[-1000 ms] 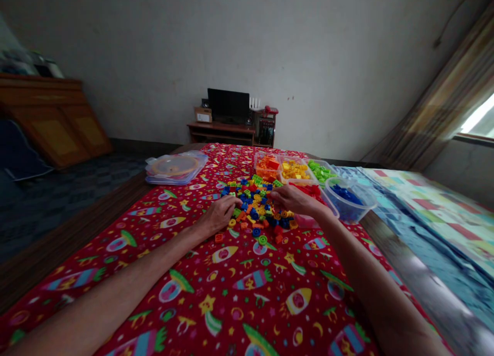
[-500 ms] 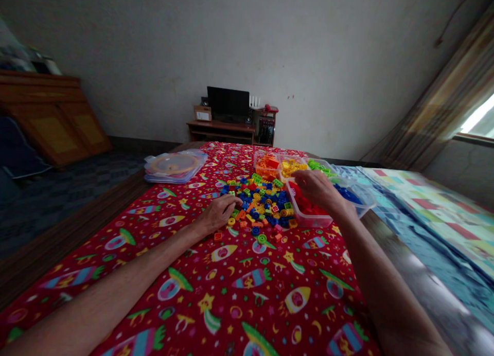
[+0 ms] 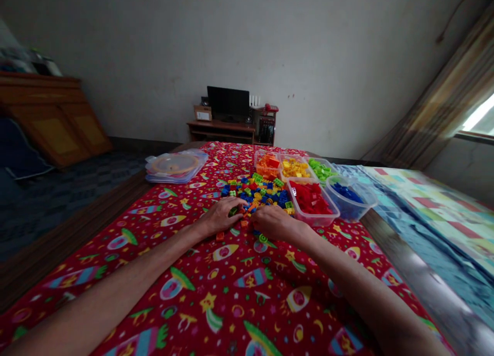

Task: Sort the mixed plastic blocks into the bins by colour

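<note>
Mixed blocks (image 3: pixel 258 194) at mid-frame were partly covered by the loosely curved left hand (image 3: pixel 221 214) and narrowed right hand (image 3: pixel 273 222), whose holds could not be told, while colour-sorted tubs (image 3: pixel 315 220) were set right of centre, seemingly for easy reach.

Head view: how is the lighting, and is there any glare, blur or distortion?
Head view: dim overall, but the window is washed out and the bare wood shines; head view: the cabinet leans, likely lens distortion, and things on it look blurred; head view: the blocks look clearer, though small.
</note>
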The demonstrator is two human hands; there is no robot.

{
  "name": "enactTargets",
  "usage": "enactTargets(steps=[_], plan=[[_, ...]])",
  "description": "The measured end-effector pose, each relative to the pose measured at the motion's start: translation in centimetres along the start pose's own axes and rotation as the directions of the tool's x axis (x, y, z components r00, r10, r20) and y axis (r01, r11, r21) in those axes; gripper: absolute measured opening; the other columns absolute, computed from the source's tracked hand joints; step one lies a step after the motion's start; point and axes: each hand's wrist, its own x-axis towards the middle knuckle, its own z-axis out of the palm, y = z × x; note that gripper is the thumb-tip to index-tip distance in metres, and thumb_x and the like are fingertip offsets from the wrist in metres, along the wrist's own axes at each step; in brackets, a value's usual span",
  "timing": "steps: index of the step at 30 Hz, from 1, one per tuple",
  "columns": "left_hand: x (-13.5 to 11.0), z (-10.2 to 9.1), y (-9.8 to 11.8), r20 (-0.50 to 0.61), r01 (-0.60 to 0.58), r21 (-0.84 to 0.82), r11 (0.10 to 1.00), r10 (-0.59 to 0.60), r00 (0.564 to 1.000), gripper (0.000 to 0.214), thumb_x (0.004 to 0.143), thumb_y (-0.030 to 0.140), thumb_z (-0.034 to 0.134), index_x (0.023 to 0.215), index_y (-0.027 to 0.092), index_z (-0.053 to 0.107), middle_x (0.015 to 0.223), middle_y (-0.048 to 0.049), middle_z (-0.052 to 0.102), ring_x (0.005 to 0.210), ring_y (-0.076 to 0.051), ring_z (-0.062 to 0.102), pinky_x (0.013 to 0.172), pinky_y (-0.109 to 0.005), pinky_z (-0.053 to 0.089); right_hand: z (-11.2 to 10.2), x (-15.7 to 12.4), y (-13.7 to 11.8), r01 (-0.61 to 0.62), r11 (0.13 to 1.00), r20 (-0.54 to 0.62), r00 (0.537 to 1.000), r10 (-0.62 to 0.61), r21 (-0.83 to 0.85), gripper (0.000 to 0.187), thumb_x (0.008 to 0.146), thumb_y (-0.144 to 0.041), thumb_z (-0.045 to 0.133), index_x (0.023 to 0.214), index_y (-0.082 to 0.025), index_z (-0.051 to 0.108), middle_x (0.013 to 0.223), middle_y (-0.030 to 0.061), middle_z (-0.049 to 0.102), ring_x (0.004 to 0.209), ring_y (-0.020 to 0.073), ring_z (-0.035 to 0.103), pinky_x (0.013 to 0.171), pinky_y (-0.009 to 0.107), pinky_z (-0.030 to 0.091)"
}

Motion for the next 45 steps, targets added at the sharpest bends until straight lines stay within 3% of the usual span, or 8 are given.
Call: enactTargets(steps=[8, 14, 17, 21, 24, 29, 35, 45], plan=[[1.1, -1.6, 1.3, -0.101, 0.132, -0.071, 0.989, -0.139, 0.985, 0.02, 0.081, 0.028, 0.055, 0.098, 0.02, 0.063, 0.095, -0.0043, 0.067, 0.088, -0.02, 0.064, 0.081, -0.032, 0.051, -1.1, -0.2, 1.0, -0.046, 0.99, 0.022, 0.999, 0.044, 0.137, 0.021, 0.085, -0.013, 0.048, 0.088, -0.015, 0.069, 0.084, 0.008, 0.069, 0.073, 0.0138, 0.059, 0.06, 0.023, 0.034], [1.4, -1.1, 1.4, -0.045, 0.28, -0.23, 0.932, -0.297, 0.954, 0.037, 0.08, 0.036, 0.061, 0.112, 0.019, 0.057, 0.076, -0.0001, 0.069, 0.069, -0.018, 0.066, 0.064, -0.027, 0.052, -0.9, 0.1, 2.0, -0.024, 0.958, -0.215, 0.973, 0.088, 0.285, 0.014, 0.086, -0.015, 0.05, 0.086, -0.013, 0.064, 0.076, 0.0043, 0.063, 0.064, 0.0093, 0.048, 0.059, 0.022, 0.028], [1.1, -0.7, 1.9, 0.01, 0.273, -0.114, 0.955, -0.273, 0.962, 0.037, 0.081, 0.033, 0.061, 0.116, 0.023, 0.056, 0.076, 0.0008, 0.07, 0.07, -0.018, 0.067, 0.066, -0.027, 0.051, 0.1, 0.6, 2.0, -0.086, 0.958, -0.223, 0.963, 0.151, 0.275, 0.016, 0.09, -0.019, 0.048, 0.088, -0.013, 0.063, 0.078, 0.0054, 0.063, 0.065, 0.0105, 0.049, 0.059, 0.023, 0.028], [0.6, -0.4, 2.7, 0.071, 0.17, 0.131, 0.977, -0.181, 0.981, 0.034, 0.083, 0.026, 0.059, 0.117, 0.022, 0.057, 0.097, -0.0065, 0.071, 0.088, -0.024, 0.067, 0.075, -0.031, 0.051, 0.9, 1.1, 1.8, -0.135, 0.974, -0.195, 0.966, 0.171, 0.184, 0.021, 0.092, -0.02, 0.044, 0.095, -0.012, 0.063, 0.087, 0.0107, 0.065, 0.075, 0.0146, 0.055, 0.063, 0.024, 0.031], [0.4, -0.1, 2.9, 0.101, 0.123, 0.173, 0.977, -0.142, 0.985, 0.033, 0.087, 0.024, 0.053, 0.119, 0.02, 0.057, 0.099, -0.0086, 0.07, 0.088, -0.023, 0.067, 0.075, -0.031, 0.051, 0.9, 1.1, 1.7, -0.131, 0.979, -0.185, 0.97, 0.16, 0.157, 0.025, 0.092, -0.019, 0.04, 0.098, -0.011, 0.063, 0.089, 0.0118, 0.066, 0.078, 0.0158, 0.056, 0.064, 0.025, 0.032], [0.7, 0.1, 2.5, 0.028, 0.186, 0.086, 0.979, -0.189, 0.982, 0.039, 0.082, 0.02, 0.057, 0.121, 0.023, 0.055, 0.088, -0.0031, 0.072, 0.08, -0.021, 0.068, 0.07, -0.028, 0.051, 0.9, 1.0, 2.0, -0.121, 0.966, -0.242, 0.954, 0.177, 0.228, 0.022, 0.091, -0.021, 0.042, 0.091, -0.014, 0.063, 0.085, 0.0091, 0.065, 0.07, 0.0139, 0.053, 0.061, 0.024, 0.029], [1.4, -0.2, 2.5, -0.031, 0.31, -0.154, 0.938, -0.318, 0.948, 0.053, 0.076, 0.019, 0.058, 0.128, 0.024, 0.049, 0.078, 0.0006, 0.071, 0.067, -0.017, 0.067, 0.059, -0.025, 0.05, 0.9, 0.8, 2.1, 0.075, 0.914, -0.425, 0.898, 0.112, 0.399, 0.011, 0.088, -0.017, 0.048, 0.087, -0.013, 0.058, 0.079, 0.0048, 0.061, 0.067, 0.0109, 0.047, 0.061, 0.021, 0.029], [1.5, -0.3, 3.2, -0.044, 0.266, -0.197, 0.944, -0.28, 0.959, 0.051, 0.075, 0.019, 0.059, 0.126, 0.022, 0.049, 0.084, -0.0005, 0.071, 0.073, -0.018, 0.067, 0.068, -0.028, 0.052, -0.4, 0.3, 1.8, -0.03, 0.93, -0.262, 0.955, 0.135, 0.367, 0.02, 0.088, -0.02, 0.049, 0.074, -0.012, 0.062, 0.058, -0.001, 0.05, 0.052, 0.0074, 0.029, 0.054, 0.023, 0.02]])
